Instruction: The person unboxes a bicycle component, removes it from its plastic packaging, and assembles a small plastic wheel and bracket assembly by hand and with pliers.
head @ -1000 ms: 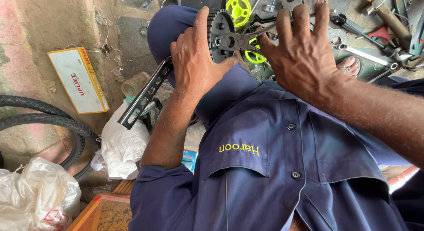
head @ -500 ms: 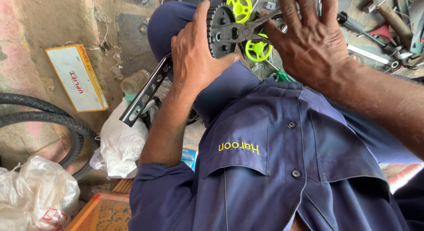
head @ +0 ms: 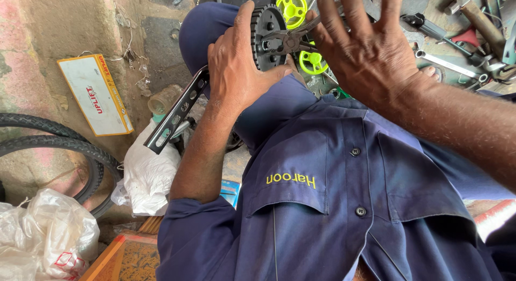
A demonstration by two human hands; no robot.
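Observation:
My left hand (head: 236,66) grips a black toothed sprocket wheel (head: 267,36) with a long black perforated metal arm (head: 174,113) running down to the left, held over my knee in dark blue trousers. My right hand (head: 368,50) is spread with fingers apart, palm against the right side of the sprocket, where a small dark plier-like tool (head: 293,39) sits at its hub. Whether the right hand grips that tool is hidden. Two bright yellow-green plastic wheels (head: 292,4) lie on the ground just beyond the sprocket.
Spanners and a screwdriver (head: 451,42) are scattered on the ground at top right. A flat white and orange box (head: 94,93) lies at left, bicycle tyres (head: 64,146) below it, white plastic bags (head: 148,173) nearby, and a patterned orange box (head: 126,259) at the bottom.
My right hand has shifted up and spread wider over the sprocket. The left hand keeps its grip, and the sprocket sits slightly higher in view.

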